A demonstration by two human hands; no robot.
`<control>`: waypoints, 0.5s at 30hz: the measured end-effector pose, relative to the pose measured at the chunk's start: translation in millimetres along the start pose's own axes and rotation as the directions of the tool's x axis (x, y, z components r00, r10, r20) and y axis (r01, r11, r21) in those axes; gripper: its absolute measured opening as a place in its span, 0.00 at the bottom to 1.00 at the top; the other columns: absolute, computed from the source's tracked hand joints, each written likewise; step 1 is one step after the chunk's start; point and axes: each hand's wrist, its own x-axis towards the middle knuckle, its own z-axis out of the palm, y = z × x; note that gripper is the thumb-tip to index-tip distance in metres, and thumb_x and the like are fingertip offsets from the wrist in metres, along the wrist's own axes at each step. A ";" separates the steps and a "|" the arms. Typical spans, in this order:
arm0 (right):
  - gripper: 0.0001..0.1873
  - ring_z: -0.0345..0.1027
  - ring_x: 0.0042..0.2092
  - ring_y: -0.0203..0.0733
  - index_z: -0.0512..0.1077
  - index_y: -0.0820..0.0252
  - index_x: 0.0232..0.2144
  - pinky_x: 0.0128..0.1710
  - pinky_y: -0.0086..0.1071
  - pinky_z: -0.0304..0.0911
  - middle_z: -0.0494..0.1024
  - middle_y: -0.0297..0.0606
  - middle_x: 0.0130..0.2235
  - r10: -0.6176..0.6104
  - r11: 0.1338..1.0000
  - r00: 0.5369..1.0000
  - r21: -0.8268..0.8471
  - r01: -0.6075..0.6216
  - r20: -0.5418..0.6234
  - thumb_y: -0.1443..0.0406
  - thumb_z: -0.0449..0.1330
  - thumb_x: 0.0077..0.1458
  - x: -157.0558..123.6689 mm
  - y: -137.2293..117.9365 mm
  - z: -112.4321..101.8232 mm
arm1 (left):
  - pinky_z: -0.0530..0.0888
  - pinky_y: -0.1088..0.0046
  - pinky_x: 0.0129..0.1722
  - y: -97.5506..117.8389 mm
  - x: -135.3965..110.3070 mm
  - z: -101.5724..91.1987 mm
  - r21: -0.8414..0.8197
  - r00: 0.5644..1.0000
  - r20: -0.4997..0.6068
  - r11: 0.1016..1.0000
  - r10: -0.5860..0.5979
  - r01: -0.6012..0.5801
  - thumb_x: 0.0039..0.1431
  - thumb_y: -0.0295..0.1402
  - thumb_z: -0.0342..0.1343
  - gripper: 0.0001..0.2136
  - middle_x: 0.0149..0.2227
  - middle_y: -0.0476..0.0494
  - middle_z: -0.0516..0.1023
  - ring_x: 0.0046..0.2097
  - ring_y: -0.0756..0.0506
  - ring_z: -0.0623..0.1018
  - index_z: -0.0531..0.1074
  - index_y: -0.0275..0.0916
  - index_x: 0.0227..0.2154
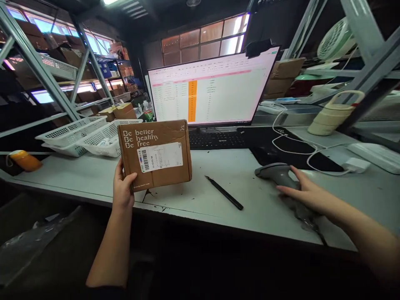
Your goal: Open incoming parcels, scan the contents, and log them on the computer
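Note:
My left hand (123, 187) grips the lower left corner of a brown cardboard parcel (156, 154), held upright above the table edge with its white barcode label facing me. My right hand (304, 193) lies flat over a grey handheld barcode scanner (276, 173) resting on the white table (93, 177), fingers stretched along its handle and not wrapped round it. A black pen (224, 192) lies on the table between the parcel and the scanner.
A monitor (212, 89) showing a spreadsheet stands behind a black keyboard (217, 138) and desk mat. White mesh baskets (90, 137) sit at the back left, an orange object (25, 160) at far left. Cables, a cream container (334, 114) and metal shelving fill the right.

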 end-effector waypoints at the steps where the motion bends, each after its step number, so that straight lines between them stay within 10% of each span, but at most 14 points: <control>1: 0.40 0.75 0.24 0.61 0.63 0.44 0.65 0.27 0.57 0.74 0.79 0.36 0.25 0.076 0.995 0.995 0.059 -0.079 0.061 0.48 0.65 0.51 -4.5 3.9 0.5 | 0.76 0.65 0.54 -0.8 1.1 2.0 0.005 1.000 0.008 1.000 -0.001 0.001 0.42 0.33 0.69 0.36 0.58 0.44 0.76 0.57 0.38 0.76 0.70 0.47 0.59; 7: 0.45 0.73 0.20 0.56 0.53 0.39 0.71 0.12 0.45 0.68 0.77 0.34 0.23 0.191 0.948 0.965 0.222 -0.230 0.181 0.50 0.63 0.55 -32.4 -106.4 3.9 | 0.78 0.66 0.50 -5.8 1.1 3.1 0.054 0.990 0.124 0.997 -0.061 0.054 0.42 0.33 0.71 0.36 0.54 0.41 0.78 0.54 0.37 0.78 0.71 0.44 0.59; 11: 0.45 0.78 0.31 0.49 0.51 0.44 0.72 0.27 0.40 0.76 0.83 0.40 0.41 -0.173 0.981 0.932 0.136 0.136 0.319 0.51 0.62 0.58 -50.7 -212.4 15.5 | 0.78 0.67 0.46 -4.6 -0.6 3.9 0.068 0.985 0.152 0.995 -0.087 0.077 0.42 0.33 0.71 0.36 0.50 0.41 0.80 0.51 0.38 0.80 0.72 0.43 0.59; 15: 0.43 0.80 0.43 0.47 0.46 0.42 0.74 0.41 0.37 0.76 0.80 0.38 0.54 -0.504 0.859 0.769 0.139 0.492 0.394 0.61 0.58 0.62 -59.5 -264.2 33.3 | 0.78 0.69 0.43 0.8 -3.8 7.8 0.068 0.981 0.158 0.993 -0.110 0.101 0.41 0.32 0.72 0.37 0.46 0.43 0.81 0.47 0.40 0.81 0.73 0.43 0.59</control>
